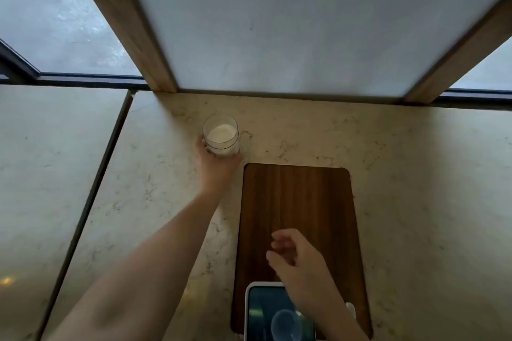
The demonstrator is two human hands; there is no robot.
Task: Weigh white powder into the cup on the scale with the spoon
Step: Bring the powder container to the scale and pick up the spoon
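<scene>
Early stage: our left hand (213, 163) wrapped round powder jar (221, 135) at 11 o'clock on counter (415, 174). Right hand (296, 257) loosely curled, empty, above board (299, 196). Cup (286, 325) on scale (266, 310) at 6, looks empty. Spoon not visible; no powder weighed yet.

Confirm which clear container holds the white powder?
The glass jar at the back of the counter, gripped by the left hand. The cup on the scale looks empty.
</scene>
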